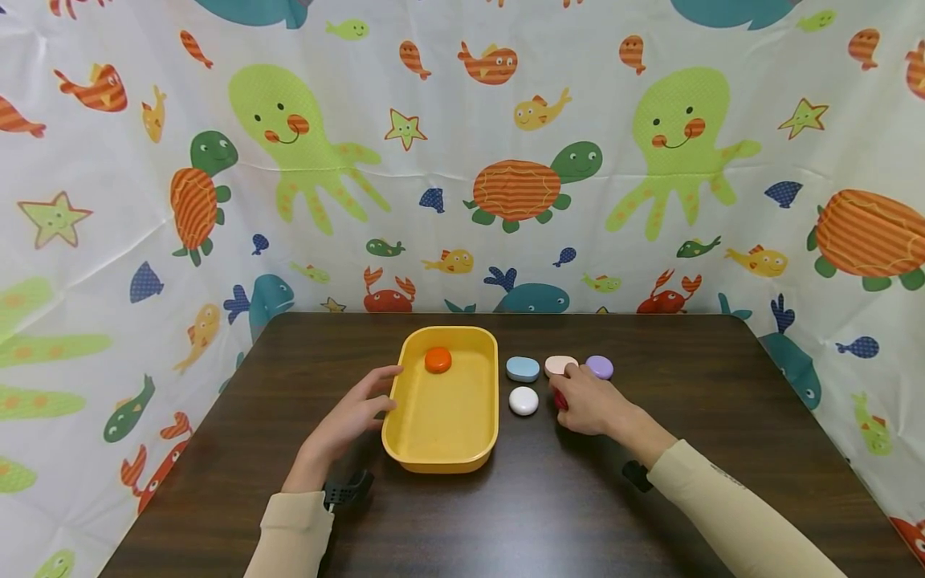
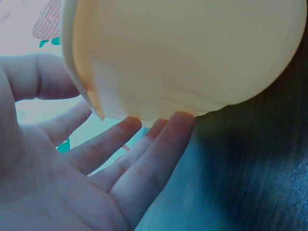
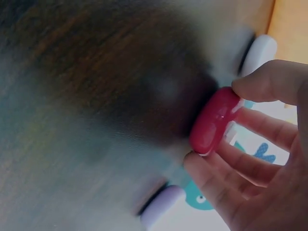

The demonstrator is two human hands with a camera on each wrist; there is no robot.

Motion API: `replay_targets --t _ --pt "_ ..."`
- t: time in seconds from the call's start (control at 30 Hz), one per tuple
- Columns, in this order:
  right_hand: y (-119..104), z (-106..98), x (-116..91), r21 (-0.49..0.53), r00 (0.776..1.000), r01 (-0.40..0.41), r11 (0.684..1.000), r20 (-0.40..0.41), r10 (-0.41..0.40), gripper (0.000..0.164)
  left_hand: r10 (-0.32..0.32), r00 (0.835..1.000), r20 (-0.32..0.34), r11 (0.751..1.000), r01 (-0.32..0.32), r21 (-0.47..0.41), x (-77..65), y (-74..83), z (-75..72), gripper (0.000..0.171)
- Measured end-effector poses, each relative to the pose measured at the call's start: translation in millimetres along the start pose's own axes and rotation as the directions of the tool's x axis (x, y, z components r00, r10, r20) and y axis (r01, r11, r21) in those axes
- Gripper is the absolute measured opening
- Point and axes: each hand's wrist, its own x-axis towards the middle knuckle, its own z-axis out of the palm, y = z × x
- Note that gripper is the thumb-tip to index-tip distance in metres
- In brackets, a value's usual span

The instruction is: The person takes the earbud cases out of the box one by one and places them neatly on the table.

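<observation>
A smooth, glossy red oval piece, like a small soap bar, is pinched between the thumb and fingers of my right hand. In the head view that hand mostly covers it. My left hand is at the left side of a yellow tray, its fingers loosely spread and touching the outer wall in the left wrist view. Inside the tray, near its far left corner, lies an orange piece. A white round piece sits between the tray and my right hand.
Right of the tray, a blue piece, a pale pink piece and a purple piece form a row on the dark wooden table. A sea-animal curtain hangs behind and beside the table.
</observation>
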Motion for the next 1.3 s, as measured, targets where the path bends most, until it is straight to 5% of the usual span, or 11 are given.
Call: replay_targets --t 0.63,1.3 --pt "-12 -24 4 0.048 0.998 0.006 0.999 -0.058 -0.004 0.015 0.005 1.000 -0.006 1.000 -0.005 0.008 -1.6 0.5 -0.6 0.061" --pt "-38 -43 13 0.110 0.992 0.031 0.993 -0.124 -0.017 0.025 0.005 1.000 -0.003 1.000 -0.005 0.003 -0.7 -0.7 0.1 0.062"
